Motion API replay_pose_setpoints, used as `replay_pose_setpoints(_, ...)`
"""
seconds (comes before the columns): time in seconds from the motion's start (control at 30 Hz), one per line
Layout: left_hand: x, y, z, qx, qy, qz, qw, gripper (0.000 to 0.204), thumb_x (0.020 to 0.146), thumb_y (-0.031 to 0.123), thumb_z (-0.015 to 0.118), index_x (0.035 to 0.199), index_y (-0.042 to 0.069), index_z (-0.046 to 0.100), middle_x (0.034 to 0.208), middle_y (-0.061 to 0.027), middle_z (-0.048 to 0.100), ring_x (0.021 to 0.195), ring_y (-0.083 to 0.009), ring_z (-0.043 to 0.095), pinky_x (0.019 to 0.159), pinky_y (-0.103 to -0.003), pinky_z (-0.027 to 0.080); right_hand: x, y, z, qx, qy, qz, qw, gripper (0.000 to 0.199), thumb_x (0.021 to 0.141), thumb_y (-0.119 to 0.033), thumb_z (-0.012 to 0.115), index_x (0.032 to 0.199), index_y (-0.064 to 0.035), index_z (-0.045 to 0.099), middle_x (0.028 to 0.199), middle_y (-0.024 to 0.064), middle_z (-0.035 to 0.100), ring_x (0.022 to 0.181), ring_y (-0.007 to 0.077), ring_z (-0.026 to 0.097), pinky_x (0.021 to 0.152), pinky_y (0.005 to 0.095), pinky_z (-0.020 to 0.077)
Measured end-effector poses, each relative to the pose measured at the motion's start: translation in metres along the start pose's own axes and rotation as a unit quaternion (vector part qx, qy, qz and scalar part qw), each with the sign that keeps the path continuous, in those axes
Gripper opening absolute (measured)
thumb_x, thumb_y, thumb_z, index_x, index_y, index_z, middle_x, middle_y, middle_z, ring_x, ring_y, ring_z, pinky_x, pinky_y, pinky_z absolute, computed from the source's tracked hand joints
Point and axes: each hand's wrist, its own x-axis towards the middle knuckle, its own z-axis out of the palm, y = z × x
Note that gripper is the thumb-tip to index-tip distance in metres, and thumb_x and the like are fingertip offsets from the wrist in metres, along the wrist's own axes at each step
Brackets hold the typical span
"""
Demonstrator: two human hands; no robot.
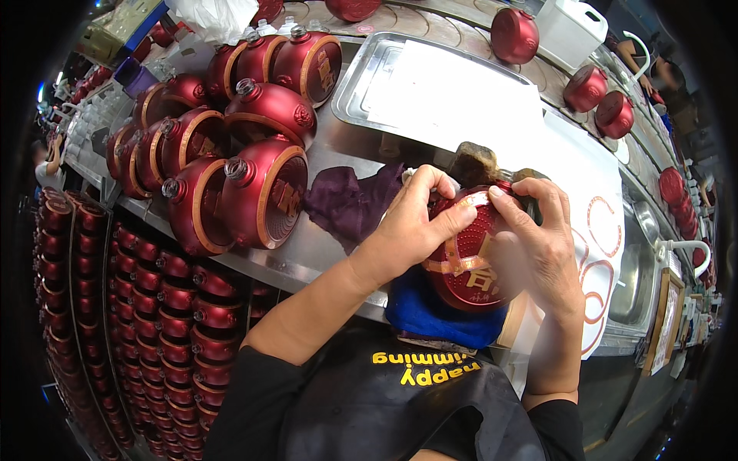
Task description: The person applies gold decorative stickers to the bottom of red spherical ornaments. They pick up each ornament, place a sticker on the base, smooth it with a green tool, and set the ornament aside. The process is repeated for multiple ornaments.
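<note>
A round, flat-faced red bottle (455, 288) with raised gold characters rests on a blue cloth (442, 313) at the bench edge before me. An orange-gold decal strip (453, 266) crosses its face loosely, its upper part lying along the rim. My left hand (415, 223) is closed around the bottle's upper left, thumb pressed on the strip. On the upper right, my right hand (544, 246) grips the bottle, its thumb at the strip near the top. The bottle's neck is mostly hidden by my fingers. Left of my hands lies a crumpled purple cloth (350, 196).
Several similar red bottles (265, 192) stand grouped at the left, beside racks of more bottles (173, 323). White sheets lie in a metal tray (357, 84) ahead. A decal sheet (603, 265) with ring shapes is at right, near a sink (638, 288). Further bottles sit on a conveyor (469, 23).
</note>
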Motion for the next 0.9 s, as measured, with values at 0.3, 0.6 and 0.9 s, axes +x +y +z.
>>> replay_pose_setpoints(0.3, 0.008, -0.003, 0.002, 0.024, 0.002, 0.047, 0.999, 0.027, 0.103, 0.026, 0.069, 0.104, 0.007, 0.050, 0.108, -0.0025, 0.056, 0.095, -0.0063, 0.057, 0.079, -0.023, 0.051, -0.001, 0.002, 0.001, -0.003, 0.005, -0.006, 1.000, 0.041, 0.088, -0.022, 0.075, 0.127, -0.0094, 0.072, 0.122, 0.0154, 0.058, 0.119, 0.0372, 0.055, 0.101, 0.0488, 0.0478)
replay_pose_setpoints(0.6, 0.005, -0.002, 0.000, -0.050, -0.025, 0.003, 0.998, 0.024, 0.105, 0.025, 0.065, 0.109, 0.007, 0.050, 0.110, -0.0040, 0.059, 0.103, -0.0085, 0.059, 0.087, -0.027, 0.052, 0.002, -0.003, -0.001, 0.004, 0.002, 0.006, 1.000, 0.041, 0.088, -0.022, 0.075, 0.127, -0.0094, 0.072, 0.122, 0.0160, 0.058, 0.119, 0.0370, 0.056, 0.100, 0.0483, 0.0481)
replay_pose_setpoints(0.9, -0.018, -0.020, -0.007, -0.083, -0.051, 0.078, 0.992, 0.051, 0.102, 0.029, 0.067, 0.139, 0.006, 0.042, 0.137, -0.0088, 0.049, 0.129, -0.0181, 0.049, 0.110, -0.036, 0.042, 0.004, -0.003, 0.000, 0.001, -0.005, -0.011, 1.000, 0.043, 0.086, -0.022, 0.076, 0.127, -0.0101, 0.073, 0.122, 0.0161, 0.058, 0.118, 0.0374, 0.057, 0.100, 0.0482, 0.0487)
